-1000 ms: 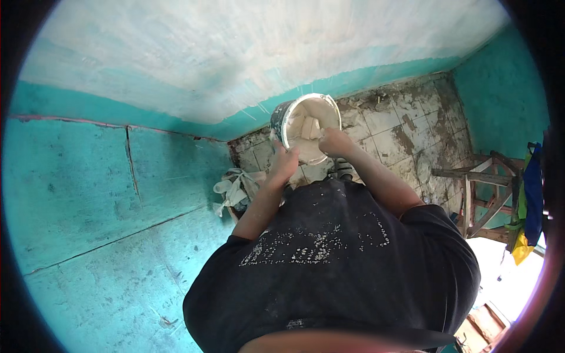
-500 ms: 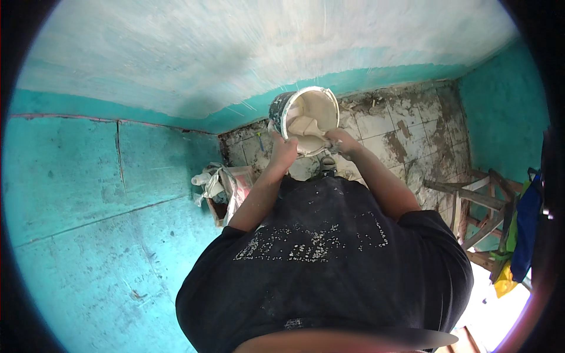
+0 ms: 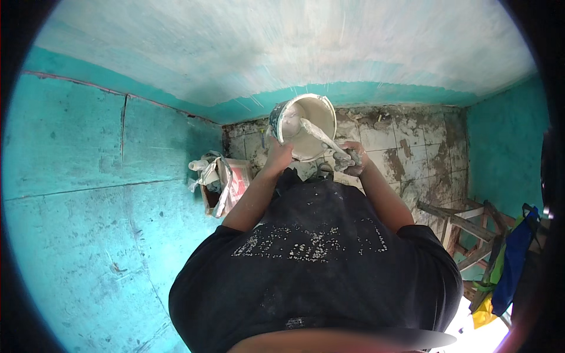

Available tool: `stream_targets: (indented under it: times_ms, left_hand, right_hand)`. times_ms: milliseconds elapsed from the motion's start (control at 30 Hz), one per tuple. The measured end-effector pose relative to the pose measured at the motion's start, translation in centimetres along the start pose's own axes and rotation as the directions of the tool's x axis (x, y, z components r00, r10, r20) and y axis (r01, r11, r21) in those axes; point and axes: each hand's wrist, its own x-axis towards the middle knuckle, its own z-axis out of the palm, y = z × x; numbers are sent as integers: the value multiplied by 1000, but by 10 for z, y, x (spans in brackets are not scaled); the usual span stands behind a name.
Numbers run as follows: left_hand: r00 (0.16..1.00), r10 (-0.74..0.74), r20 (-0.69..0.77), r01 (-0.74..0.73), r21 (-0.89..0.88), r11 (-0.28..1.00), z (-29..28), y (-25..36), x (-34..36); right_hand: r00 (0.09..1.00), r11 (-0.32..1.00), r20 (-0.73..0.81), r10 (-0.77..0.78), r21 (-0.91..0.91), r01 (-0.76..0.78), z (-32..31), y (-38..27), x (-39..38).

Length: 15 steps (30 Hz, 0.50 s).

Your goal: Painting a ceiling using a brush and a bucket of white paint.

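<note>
White-smeared, running diagonally forward and leftward from the curled fingers of the right hand (image 3: 355,159) as a scraper (image 3: 319,136), tip-first toward the bucket (image 3: 323,113). Seen narrow now, broad half a second ago. Wrapped round the scraper; also gripping the bucket's near-left rim with the left hand (image 3: 279,157).

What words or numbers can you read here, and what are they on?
None can be read.
Black shirt: pale, broken print across it, too patchy to read; a small mark lower down is too blurred.
Red-and-white box: any print is too small and blurred.
Bucket: no readable label on its dark, smeared side.
</note>
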Motion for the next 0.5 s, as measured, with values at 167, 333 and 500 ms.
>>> stream_targets:
  times_ms: [167, 333, 500]
  left_hand:
    - [986, -166, 27, 166, -313, 935, -21, 82, -43]
    - [913, -403, 64, 379, -498, 780, -66, 56, -27]
    - [900, -434, -48, 350, -514, 783, -125, 5, 5]
  right_hand:
    - [996, 988, -29, -87, -133, 82, -29, 9, 19]
    - [983, 890, -65, -173, -437, 128, 38, 4, 54]
    - [978, 659, -55, -201, -746, 94, 53, -12, 135]
